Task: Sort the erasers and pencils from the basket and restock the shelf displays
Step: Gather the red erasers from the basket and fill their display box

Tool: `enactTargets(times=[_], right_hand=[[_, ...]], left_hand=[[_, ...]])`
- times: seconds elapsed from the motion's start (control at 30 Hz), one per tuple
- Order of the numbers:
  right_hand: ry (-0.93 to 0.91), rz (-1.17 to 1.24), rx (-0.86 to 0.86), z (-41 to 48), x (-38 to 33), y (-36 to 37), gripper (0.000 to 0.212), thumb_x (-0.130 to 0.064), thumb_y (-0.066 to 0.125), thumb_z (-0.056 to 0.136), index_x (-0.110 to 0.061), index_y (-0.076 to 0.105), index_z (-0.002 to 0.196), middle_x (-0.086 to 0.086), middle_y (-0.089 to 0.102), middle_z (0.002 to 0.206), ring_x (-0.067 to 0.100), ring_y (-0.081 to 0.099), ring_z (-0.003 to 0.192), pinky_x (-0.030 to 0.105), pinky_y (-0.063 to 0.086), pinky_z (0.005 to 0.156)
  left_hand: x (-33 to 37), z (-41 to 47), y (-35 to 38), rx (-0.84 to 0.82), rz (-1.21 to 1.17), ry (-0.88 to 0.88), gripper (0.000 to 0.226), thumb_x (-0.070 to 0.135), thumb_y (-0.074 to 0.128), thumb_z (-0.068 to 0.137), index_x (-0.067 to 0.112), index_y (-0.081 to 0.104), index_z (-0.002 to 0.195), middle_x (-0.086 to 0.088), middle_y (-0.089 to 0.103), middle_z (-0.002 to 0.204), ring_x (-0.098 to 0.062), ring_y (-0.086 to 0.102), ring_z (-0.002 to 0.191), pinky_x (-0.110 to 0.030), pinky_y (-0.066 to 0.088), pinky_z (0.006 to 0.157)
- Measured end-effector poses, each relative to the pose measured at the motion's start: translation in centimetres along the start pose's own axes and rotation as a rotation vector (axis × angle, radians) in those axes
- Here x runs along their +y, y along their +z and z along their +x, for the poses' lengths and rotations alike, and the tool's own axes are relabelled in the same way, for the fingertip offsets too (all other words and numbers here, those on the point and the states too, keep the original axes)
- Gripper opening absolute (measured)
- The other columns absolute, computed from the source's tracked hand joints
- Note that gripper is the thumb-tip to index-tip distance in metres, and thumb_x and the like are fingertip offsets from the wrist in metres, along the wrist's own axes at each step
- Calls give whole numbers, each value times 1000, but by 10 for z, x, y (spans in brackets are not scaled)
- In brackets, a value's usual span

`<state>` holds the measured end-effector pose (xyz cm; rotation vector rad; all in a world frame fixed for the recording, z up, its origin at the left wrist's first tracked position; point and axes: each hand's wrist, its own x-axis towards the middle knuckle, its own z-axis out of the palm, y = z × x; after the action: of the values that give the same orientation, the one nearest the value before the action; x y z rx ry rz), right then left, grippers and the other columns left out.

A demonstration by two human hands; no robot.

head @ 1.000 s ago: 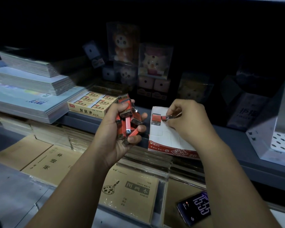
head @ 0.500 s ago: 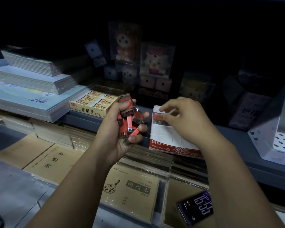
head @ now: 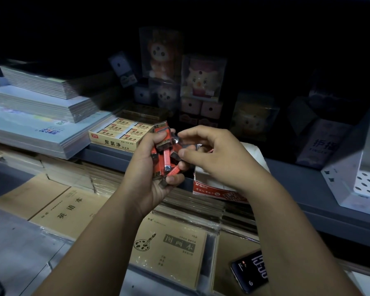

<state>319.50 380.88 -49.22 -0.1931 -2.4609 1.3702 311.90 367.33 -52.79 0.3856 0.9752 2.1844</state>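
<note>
- Here we are at the shelf (head: 107, 153), and our left hand (head: 146, 167) is wrapped around a fistful of red-sleeved erasers (head: 163, 154), fingers curled under and thumb over the top.
- The bundle sits in front of us, just above the shelf's front edge. Most of the erasers stand roughly upright in the fist with their long axes running up and away from us, and one lower piece pokes out slantwise to the right.
- Our right hand (head: 220, 159) is right against the bundle from the right. Its fingertips (head: 185, 155) are curled in, forefinger above and thumb below, and we read that as a pinch on one eraser at the right edge of the cluster. The light is dim, so we can't see how firm that pinch is.
- Here's the relation that matters: the white-and-red display box (head: 212, 190) lies on the shelf to the right of the bundle, directly under our right wrist, which hides most of it.
- So the right hand is plainly the nearer one to that box, and the left serves as the holder.
- In our judgement, the next move is a short carry rightward and down, and the eraser will want turning so its long side lies flat in the box.
- The yellow eraser box (head: 115, 136) sits off to the left of the bundle, already full, and a phone (head: 251, 272) lies low on the right, well apart.
</note>
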Motion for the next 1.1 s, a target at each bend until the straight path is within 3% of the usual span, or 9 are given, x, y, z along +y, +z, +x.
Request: enactTargets(times=[0.07,0.17,0.3,0.47,0.57,0.67,0.87,1.0,1.1], right_hand=[[15,60,10,-1,-1,-1,33,-11,78,87,-18,70,118,2,71,96,-5,57,58,10,46,65],[-1,70,72,0,-1,-2,37,-9,82,82,-20,72,116,0,67,91,4,52,59,17,50,62],[31,162,123,0,0,-10,21,-7,78,85,-18,77,103,6,72,99,13,68,73,26,58,61],[95,273,314,1,8,-37,11,-2,65,96,-9,71,101,12,76,86,25,69,66,31,57,60],[152,56,342,-1,19,-50,11,-4,59,99,-11,69,99,13,74,80,18,67,61,24,53,53],[156,-230,327,-1,28,-51,17,-13,58,101,-20,73,102,-5,67,80,9,64,67,20,48,61],[219,-547,276,1,35,-42,45,-7,60,96,-16,54,140,6,64,123,17,61,97,22,45,77],[218,-613,288,1,35,-37,22,-10,63,95,-15,62,116,3,65,101,15,60,83,30,49,69],[228,-616,259,-2,31,-39,13,-13,66,93,-15,70,106,3,66,96,17,62,83,34,56,77]], left_hand=[[0,0,1,-6,-4,-3,26,35,52,98,18,57,117,-13,68,85,-16,52,58,-16,33,35],[-1,0,2,-17,-5,-10,25,35,52,98,19,56,117,-11,66,84,-16,51,57,-16,32,36],[-1,1,0,-1,-19,-22,25,35,55,97,22,57,119,-12,65,87,-17,50,59,-17,33,34],[-1,2,-1,4,-31,-41,26,34,58,92,23,57,116,-15,66,95,-17,50,59,-17,32,35],[-1,2,-1,10,-21,-36,27,33,60,92,24,57,117,-14,66,97,-17,50,59,-17,33,36],[-2,1,-1,11,-15,-38,26,32,60,93,25,56,117,-13,66,96,-17,50,60,-17,32,36],[-1,0,2,18,9,-42,27,32,63,90,25,58,115,-13,68,96,-17,50,60,-16,32,37],[-1,-1,1,28,4,-46,26,33,64,90,25,58,115,-13,68,97,-17,51,60,-16,32,37],[-1,-1,1,31,4,-43,26,33,64,91,25,58,114,-13,68,97,-17,51,61,-16,32,37]])
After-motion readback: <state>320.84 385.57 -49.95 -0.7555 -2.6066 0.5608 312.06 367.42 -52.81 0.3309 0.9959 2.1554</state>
